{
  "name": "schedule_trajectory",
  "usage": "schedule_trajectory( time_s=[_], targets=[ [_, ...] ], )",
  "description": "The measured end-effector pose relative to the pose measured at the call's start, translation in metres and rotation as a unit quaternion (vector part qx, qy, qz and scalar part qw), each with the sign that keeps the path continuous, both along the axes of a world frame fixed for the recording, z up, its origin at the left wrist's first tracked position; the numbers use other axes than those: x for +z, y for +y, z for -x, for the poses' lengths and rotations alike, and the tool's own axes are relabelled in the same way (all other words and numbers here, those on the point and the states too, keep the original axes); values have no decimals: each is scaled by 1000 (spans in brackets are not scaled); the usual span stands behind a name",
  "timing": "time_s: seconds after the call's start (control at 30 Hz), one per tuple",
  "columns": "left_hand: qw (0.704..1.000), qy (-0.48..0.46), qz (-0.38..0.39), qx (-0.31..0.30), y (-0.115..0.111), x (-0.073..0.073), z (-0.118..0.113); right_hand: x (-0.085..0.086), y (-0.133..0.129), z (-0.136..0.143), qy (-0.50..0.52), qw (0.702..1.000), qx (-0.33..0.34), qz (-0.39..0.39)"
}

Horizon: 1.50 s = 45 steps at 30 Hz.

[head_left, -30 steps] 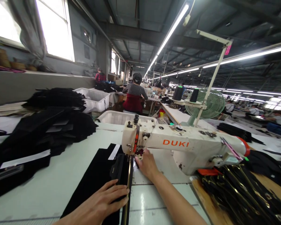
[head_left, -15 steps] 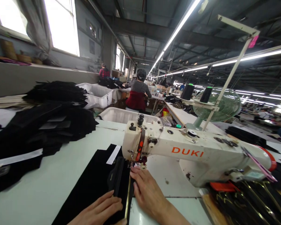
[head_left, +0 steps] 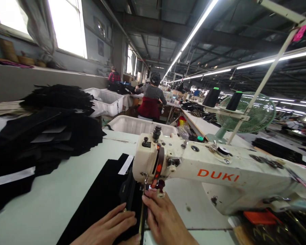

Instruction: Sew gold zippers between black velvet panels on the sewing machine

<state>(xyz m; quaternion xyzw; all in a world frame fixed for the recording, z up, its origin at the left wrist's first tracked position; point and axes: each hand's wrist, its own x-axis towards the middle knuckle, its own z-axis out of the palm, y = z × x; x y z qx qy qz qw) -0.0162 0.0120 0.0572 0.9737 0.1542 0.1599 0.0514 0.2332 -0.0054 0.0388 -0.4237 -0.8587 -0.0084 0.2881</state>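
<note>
A white sewing machine (head_left: 219, 177) marked DUKI stands on the pale table (head_left: 58, 190). A long black fabric piece (head_left: 102, 200) with a zipper strip (head_left: 142, 217) lies under its needle head. My left hand (head_left: 109, 226) rests flat on the black fabric, fingers spread, just left of the zipper. My right hand (head_left: 163, 221) lies on the zipper's right edge directly below the presser foot, fingertips touching the strip. Neither hand grips anything.
Stacks of black cut pieces (head_left: 46, 136) fill the table's left side. White bins (head_left: 140, 125) sit behind the machine. Thread cones (head_left: 211, 97) and a green fan (head_left: 255, 114) stand at the right. A seated person (head_left: 151, 98) works further ahead.
My right hand slid back toward me along the zipper edge. My left hand drew nearer too. The camera moved closer to the machine and tilted up.
</note>
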Motion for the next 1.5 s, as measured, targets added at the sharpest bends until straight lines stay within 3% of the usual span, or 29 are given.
schedule_trajectory(
  time_s=[0.17,0.4,0.57,0.73,0.97,1.23,1.5],
  targets=[
    [999,25,-32,-29,9,17,1,2,0,0,-8,1000,2,-18],
    [997,-39,62,33,15,5,8,6,0,-2,-7,1000,3,-9],
    [991,-28,115,58,23,10,3,15,-1,2,-11,1000,-3,-2],
    [991,30,114,63,21,4,8,14,-1,4,31,999,7,-39],
    [987,24,124,98,25,-7,11,10,0,4,30,999,-13,-33],
    [972,54,169,151,28,3,1,17,4,9,55,997,-24,-55],
    [961,59,203,176,28,24,-8,13,4,7,61,996,-24,-55]
  ],
)
